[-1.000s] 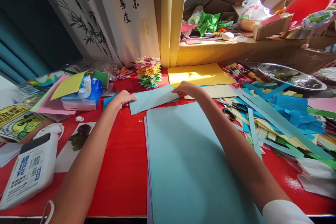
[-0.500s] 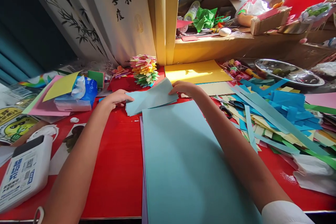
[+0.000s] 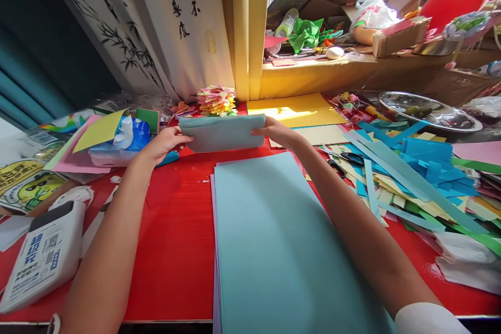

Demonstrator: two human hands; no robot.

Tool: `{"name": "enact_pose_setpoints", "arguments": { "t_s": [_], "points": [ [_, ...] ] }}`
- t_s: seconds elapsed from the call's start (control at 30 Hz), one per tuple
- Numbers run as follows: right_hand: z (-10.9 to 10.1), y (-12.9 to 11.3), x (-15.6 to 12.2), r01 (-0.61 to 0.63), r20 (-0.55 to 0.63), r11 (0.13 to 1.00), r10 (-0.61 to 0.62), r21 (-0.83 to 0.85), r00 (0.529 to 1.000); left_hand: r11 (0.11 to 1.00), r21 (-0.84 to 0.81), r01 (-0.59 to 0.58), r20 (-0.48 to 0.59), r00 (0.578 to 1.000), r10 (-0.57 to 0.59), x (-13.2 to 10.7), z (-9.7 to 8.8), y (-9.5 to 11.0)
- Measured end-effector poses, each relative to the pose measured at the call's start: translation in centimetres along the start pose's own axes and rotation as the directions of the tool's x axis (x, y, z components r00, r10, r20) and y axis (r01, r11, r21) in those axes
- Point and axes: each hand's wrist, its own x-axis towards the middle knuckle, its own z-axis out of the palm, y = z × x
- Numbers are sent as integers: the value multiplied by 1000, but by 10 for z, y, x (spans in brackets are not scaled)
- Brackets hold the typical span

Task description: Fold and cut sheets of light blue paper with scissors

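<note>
Between my two hands is a small pale-blue sheet of paper (image 3: 222,133), folded or stacked in layers, held up off the red table (image 3: 172,250). My left hand (image 3: 166,143) pinches its left end between thumb and fingers. At the right end, my right hand (image 3: 278,131) grips the edge. Below them lies a stack of large pale-blue sheets (image 3: 270,229), with a purple edge showing at its left side. Behind the held paper stands a tower of folded colored paper pieces (image 3: 216,99), its lower part hidden.
Scissors (image 3: 350,158) lie right of the stack, beside a heap of cut paper strips (image 3: 422,182). Yellow sheets (image 3: 297,109) and a metal bowl (image 3: 430,109) are at the back. A tissue pack (image 3: 135,135) and a white packet (image 3: 45,255) stand left.
My hands have lifted the small blue paper off the table and tilted it upright. It now spans level between them, and my left hand has shifted slightly left.
</note>
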Motion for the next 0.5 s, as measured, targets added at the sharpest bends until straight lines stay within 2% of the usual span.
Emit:
{"name": "enact_pose_setpoints", "arguments": {
  "t_s": [0.1, 0.2, 0.33, 0.5],
  "points": [
    [1, 10, 3, 70, 0, 996, -70, 57, 998, 998, 64, -30, 46, 999, 27, -4, 3, 4],
    [2, 15, 5, 113, -14, 988, -112, 106, 994, 991, 70, -117, 23, 993, 115, -7, 5, 10],
    [5, 15, 7, 115, -67, 991, -110, 74, 992, 961, 163, -225, 7, 974, 227, -8, 6, 13],
    [9, 8, 6, 152, -152, 986, -140, 74, 979, 944, 219, -246, -54, 963, 263, -3, 8, 11]
  ]
}}
